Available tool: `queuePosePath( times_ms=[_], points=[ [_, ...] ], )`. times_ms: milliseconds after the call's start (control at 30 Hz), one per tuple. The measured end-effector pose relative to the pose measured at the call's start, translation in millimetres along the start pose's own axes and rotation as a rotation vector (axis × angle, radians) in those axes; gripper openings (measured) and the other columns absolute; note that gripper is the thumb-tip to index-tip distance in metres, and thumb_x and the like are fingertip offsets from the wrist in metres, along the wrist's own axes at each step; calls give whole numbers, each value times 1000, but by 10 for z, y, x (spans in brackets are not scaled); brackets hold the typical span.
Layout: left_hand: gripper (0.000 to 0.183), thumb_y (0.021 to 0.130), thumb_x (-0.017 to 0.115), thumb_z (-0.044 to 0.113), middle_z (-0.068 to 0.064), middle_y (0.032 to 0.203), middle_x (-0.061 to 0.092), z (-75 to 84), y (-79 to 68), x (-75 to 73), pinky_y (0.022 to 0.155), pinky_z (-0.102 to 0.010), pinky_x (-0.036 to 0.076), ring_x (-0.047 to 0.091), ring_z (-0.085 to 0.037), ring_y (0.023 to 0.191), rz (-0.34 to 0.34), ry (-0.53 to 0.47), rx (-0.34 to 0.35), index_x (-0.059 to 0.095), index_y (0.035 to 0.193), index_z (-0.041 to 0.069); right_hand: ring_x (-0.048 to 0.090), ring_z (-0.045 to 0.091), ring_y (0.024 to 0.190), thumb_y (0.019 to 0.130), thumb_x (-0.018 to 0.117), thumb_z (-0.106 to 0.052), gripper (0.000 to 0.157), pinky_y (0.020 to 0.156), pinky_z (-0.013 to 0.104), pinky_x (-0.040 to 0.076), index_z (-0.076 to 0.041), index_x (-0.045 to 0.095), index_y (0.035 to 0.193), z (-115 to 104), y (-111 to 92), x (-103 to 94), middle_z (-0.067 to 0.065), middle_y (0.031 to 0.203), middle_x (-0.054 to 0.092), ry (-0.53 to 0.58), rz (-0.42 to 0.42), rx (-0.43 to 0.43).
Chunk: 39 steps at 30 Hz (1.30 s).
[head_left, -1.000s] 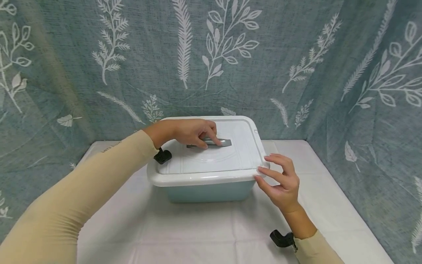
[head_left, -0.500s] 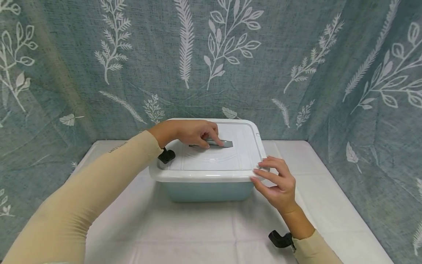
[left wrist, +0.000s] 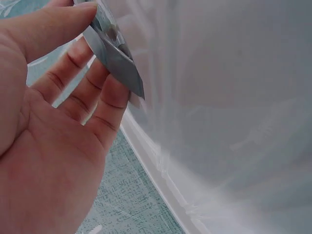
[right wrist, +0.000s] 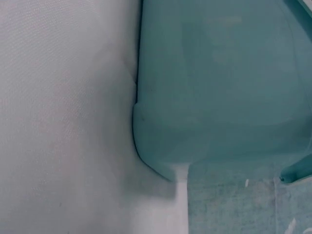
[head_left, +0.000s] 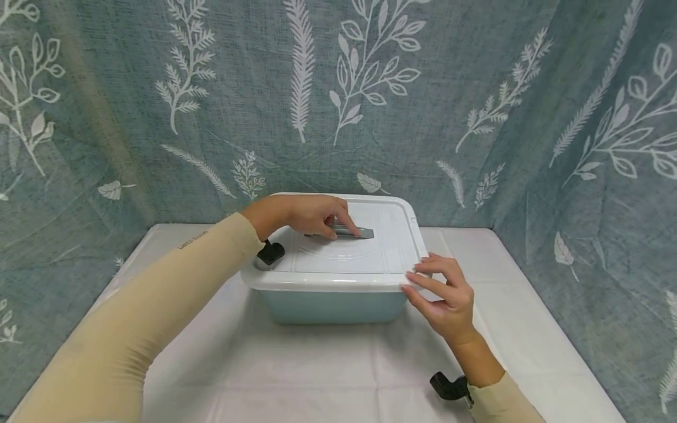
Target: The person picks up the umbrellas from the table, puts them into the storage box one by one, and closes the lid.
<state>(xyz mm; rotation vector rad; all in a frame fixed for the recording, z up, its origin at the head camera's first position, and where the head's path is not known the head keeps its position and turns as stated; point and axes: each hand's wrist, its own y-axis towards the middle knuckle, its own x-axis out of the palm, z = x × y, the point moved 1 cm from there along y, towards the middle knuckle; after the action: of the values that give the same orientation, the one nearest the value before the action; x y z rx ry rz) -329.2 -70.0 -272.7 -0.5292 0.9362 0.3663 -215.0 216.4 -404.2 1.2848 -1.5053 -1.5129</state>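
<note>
A light teal storage bin (head_left: 334, 308) stands on the white cloth, with its white lid (head_left: 386, 249) over the top. My left hand (head_left: 317, 215) grips the grey handle (head_left: 364, 233) at the middle of the lid; in the left wrist view, the thumb lies over this handle (left wrist: 119, 68) and fingers curl beneath it. At the lid's front right corner, my right hand (head_left: 446, 296) pinches the rim, thumb low at the edge and fingers on top. The right wrist view shows the bin's side wall (right wrist: 224, 87) but not the hand. The bin's inside is hidden.
The white-clothed table (head_left: 296, 376) extends around the bin. A teal curtain (head_left: 254, 70) with white leaf patterns hangs behind and at both sides. Black camera mounts sit at both wrists, the left mount (head_left: 271, 252) close over the lid.
The lid's back edge has come down and its front edge risen slightly, with a small shift right. My left hand moved along with it; my right hand shifted slightly left at the corner.
</note>
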Motion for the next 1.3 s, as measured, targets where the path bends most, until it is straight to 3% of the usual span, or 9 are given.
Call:
queuePosePath(
  times_ms=[367, 600, 933, 1133, 1300],
  points=[
    [46, 99, 68, 8, -8, 122, 59, -10, -92, 40, 90, -34, 50, 56, -20, 102, 81, -4, -56, 63, 143, 22, 61, 35, 96, 85, 86, -32, 34, 110, 36, 50, 2, 81, 88, 50, -12, -20, 21, 90, 67, 30, -17, 54],
    [48, 101, 65, 11, -9, 122, 59, -23, -305, 29, 96, -39, 53, 62, -23, 116, 149, -11, -70, 57, 148, 15, 61, 35, 91, 82, 88, -33, 34, 106, 37, 51, 1, 81, 84, 44, 10, 11, 19, 85, 67, 26, 15, 27],
    [46, 102, 64, 13, -12, 133, 59, -119, -693, 137, 107, -44, 53, 56, -26, 122, 304, -56, -82, 56, 147, 10, 60, 35, 90, 81, 89, -33, 36, 106, 37, 52, 2, 80, 82, 35, -1, 43, 20, 84, 66, 27, 42, 42],
    [45, 101, 64, 13, -14, 135, 60, -40, -851, 154, 108, -50, 51, 58, -34, 126, 359, 0, -94, 57, 146, 10, 61, 33, 91, 81, 89, -32, 36, 107, 37, 51, 3, 80, 81, 27, -19, 42, 20, 84, 66, 32, 58, 58],
    [48, 102, 63, 15, -16, 134, 59, -9, -963, 172, 103, -53, 52, 61, -37, 119, 403, 81, -128, 54, 149, 9, 61, 33, 91, 81, 89, -31, 35, 107, 38, 52, 3, 80, 81, 23, -27, 59, 21, 84, 65, 42, 63, 48]
  ],
)
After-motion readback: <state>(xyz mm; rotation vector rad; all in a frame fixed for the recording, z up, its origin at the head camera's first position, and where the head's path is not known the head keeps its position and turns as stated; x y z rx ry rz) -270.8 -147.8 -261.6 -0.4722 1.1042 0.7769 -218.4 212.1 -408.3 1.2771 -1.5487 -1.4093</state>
